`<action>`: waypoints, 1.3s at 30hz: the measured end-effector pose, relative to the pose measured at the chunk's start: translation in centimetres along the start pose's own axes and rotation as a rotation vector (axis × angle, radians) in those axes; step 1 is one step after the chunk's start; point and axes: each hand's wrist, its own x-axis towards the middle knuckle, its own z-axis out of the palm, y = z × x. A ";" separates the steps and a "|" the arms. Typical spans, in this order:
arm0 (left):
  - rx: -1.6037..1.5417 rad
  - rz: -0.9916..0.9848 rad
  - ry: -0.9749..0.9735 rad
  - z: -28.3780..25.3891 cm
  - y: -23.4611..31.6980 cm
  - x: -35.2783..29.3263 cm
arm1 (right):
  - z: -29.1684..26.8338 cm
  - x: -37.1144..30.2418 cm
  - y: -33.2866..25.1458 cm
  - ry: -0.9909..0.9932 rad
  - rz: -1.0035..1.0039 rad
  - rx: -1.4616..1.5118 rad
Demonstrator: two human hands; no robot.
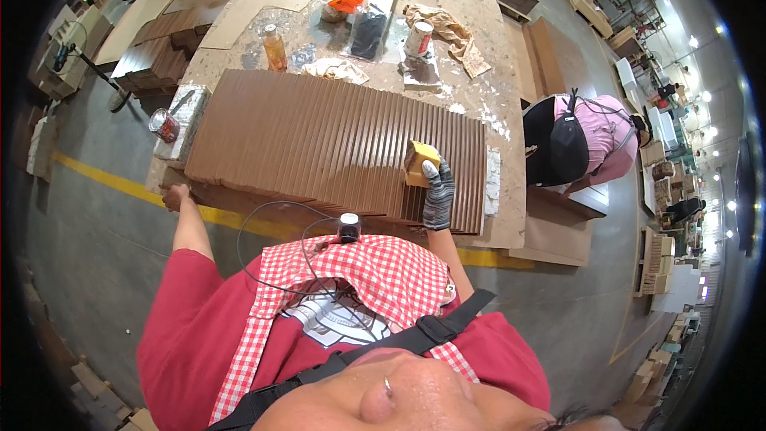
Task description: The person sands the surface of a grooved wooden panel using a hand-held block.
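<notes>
Two hands: both at the ribbed brown panel [319,140] lying flat on the workbench [471,24].
Right hand [438,191]: gloved in grey knit — fingers closed around a yellow sponge block [420,161], pressed on the panel's grooves near its right end.
Left hand [175,196]: bare, curled over the panel's near left corner, gripping the edge.
Panel: spans the near side of the bench, grooves running away from the body.
Left of panel: red-and-white tin can [163,124] on a paint-smeared board.
Beyond panel: orange bottle [274,47], crumpled rags [337,69], second can [418,37] — well apart from both hands.
Right of bench: another person in a pink shirt [610,140], bent over.
</notes>
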 end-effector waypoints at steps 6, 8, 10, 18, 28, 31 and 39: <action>-0.166 -0.041 0.047 -0.3 0.2 -2.1 | -1.0 0.2 -0.1 0.020 -0.005 -0.026; -0.213 -0.064 0.040 -1.0 0.5 -3.5 | -1.6 0.7 0.5 0.024 -0.016 -0.029; -0.255 -0.081 0.034 -2.1 0.9 -3.6 | -1.1 0.6 0.5 0.041 -0.005 -0.014; -0.227 -0.025 0.057 -0.7 -0.5 -7.7 | -6.2 4.1 2.9 0.124 0.003 0.143; -0.214 -0.069 0.108 2.1 -1.6 -8.9 | -9.1 6.3 3.6 0.180 0.013 0.165; -0.231 -0.102 0.104 1.1 -0.8 -9.5 | -9.0 6.2 4.2 0.207 0.009 0.161; -0.214 -0.057 0.111 0.7 -1.2 -10.1 | -10.1 6.9 4.8 0.222 0.010 0.140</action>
